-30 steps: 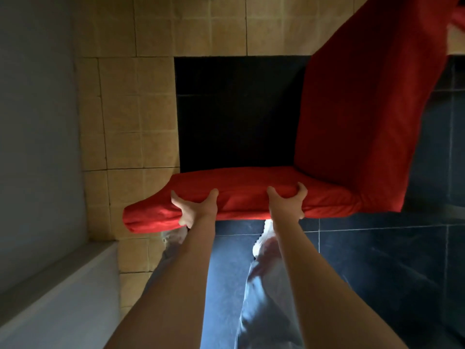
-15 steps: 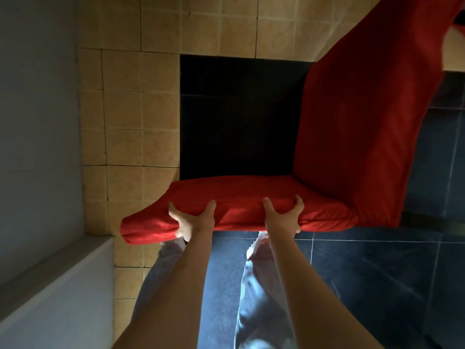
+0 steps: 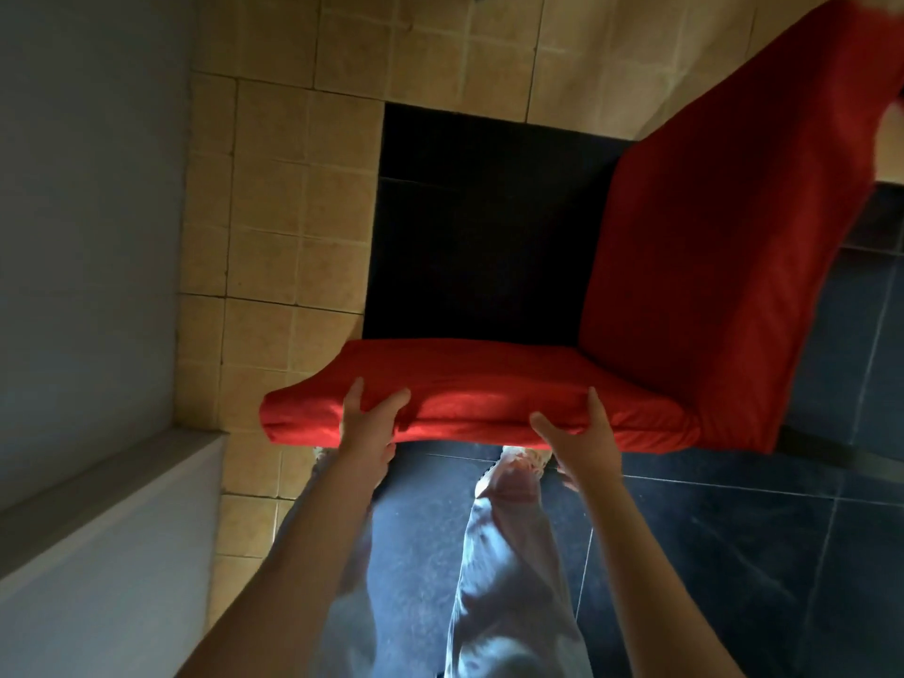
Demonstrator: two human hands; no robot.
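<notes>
Above the dark tiled floor (image 3: pixel 734 555), the folded red cushion (image 3: pixel 489 384) is being held up. The left hand (image 3: pixel 367 425) and right hand (image 3: pixel 582 445) are now sitting wider apart, fingers clamped on its near edge, probably steadying the carry.

Worn on the head. Looks forward and steeply down along both outstretched bare forearms. Sits close: puts the left hand (image 3: pixel 364 428) and the right hand (image 3: pixel 582 440) near mid-frame, large and sharp. Takes in the red cushion (image 3: pixel 469 389) just beyond the fingertips, the upright red pad (image 3: pixel 724 247) above and right of the right hand, tan tiles (image 3: pixel 293 212) beyond the left hand, dark floor tiles (image 3: pixel 734 555) below the right hand, pale trouser legs (image 3: pixel 504 579) beneath both wrists, and a grey ledge (image 3: pixel 98 530) well left of the left hand. Spreads wide and tilts lines toward the edges. Covers all this as the sole view.
</notes>
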